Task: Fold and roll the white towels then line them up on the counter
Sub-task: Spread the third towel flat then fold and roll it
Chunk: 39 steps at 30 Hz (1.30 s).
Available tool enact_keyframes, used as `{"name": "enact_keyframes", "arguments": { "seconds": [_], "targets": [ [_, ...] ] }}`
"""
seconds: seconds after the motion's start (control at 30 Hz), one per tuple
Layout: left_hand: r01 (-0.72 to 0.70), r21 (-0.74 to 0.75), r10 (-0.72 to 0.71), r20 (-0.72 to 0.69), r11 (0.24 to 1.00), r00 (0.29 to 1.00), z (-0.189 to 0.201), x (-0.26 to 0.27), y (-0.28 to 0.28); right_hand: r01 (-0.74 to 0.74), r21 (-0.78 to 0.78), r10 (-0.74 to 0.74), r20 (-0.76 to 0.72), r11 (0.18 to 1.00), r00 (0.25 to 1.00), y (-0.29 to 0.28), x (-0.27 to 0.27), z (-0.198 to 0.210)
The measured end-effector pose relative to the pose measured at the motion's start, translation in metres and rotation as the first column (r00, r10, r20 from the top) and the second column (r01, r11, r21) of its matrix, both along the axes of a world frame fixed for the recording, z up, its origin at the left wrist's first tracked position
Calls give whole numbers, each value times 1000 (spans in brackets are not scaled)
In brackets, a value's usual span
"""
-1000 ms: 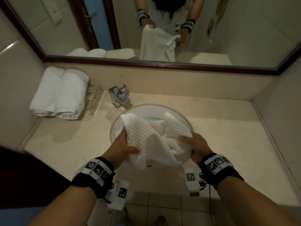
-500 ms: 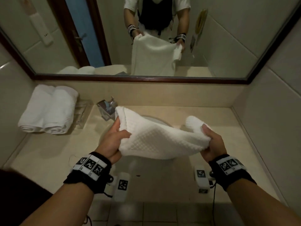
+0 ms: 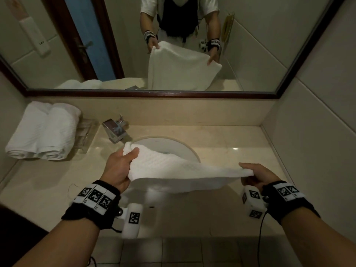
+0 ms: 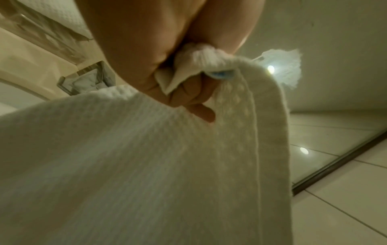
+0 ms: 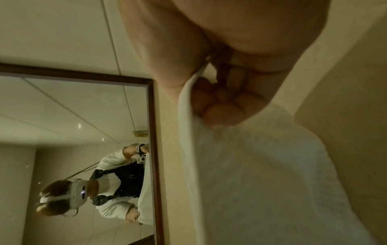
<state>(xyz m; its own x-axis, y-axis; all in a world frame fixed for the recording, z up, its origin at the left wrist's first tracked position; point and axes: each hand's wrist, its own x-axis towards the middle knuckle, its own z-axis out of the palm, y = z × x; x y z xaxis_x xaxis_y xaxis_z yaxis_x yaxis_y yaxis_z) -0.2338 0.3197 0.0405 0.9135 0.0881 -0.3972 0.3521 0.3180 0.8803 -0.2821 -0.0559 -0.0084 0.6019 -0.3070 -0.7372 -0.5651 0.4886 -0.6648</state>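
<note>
My left hand (image 3: 118, 168) grips 1 corner of the white towel (image 3: 173, 170), fingers curled around a bunched wad of cloth, and my right hand (image 3: 257, 175) pinches the opposite corner between thumb and curled fingers. The towel hangs stretched between them in the air above the sink (image 3: 173, 146), near the front edge of the worktop (image 3: 231, 143).

The main risk, as I judge it, is the sink below: if I lower the cloth here, its slack middle could sag into the basin and pick up water, or fold crookedly over the hollow. The right pinch holds only a thin hem, so a sharp tug could pull it free and drop that half. The tap (image 3: 115, 130) stands just beyond my left hand and could snag the far edge. The flat stretch toward the right edge of the worktop looks safer for laying it out.

The towel is white with a waffle-like weave and a plain stitched border, soft and limp, dipping between my hands. 2 rolled towels (image 3: 42, 132) already lie side by side, touching, at the back left corner of the worktop, beside a clear tray (image 3: 85, 134).
</note>
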Motion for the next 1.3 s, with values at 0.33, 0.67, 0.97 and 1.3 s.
{"name": "enact_keyframes", "arguments": {
  "seconds": [0.33, 0.67, 0.97, 1.3],
  "targets": [
    [60, -213, -56, 25, 975, 998, 28, 21, -4, 22, 279, -81, 203, 960, 976, 4, 19, 50],
    [311, -349, -172, 374, 884, 911, 146, 59, -32, -12, 382, -265, 662, 924, 702, -8, 80, 197],
    [441, -380, -188, 546, 813, 817, 219, 84, -65, -103, 265, -163, 808, 959, 566, -33, 79, 311],
    [566, -398, -243, 621, 722, 745, 265, 95, -124, -242, 155, -11, 861, 958, 509, -72, 58, 381]
  ]
}}
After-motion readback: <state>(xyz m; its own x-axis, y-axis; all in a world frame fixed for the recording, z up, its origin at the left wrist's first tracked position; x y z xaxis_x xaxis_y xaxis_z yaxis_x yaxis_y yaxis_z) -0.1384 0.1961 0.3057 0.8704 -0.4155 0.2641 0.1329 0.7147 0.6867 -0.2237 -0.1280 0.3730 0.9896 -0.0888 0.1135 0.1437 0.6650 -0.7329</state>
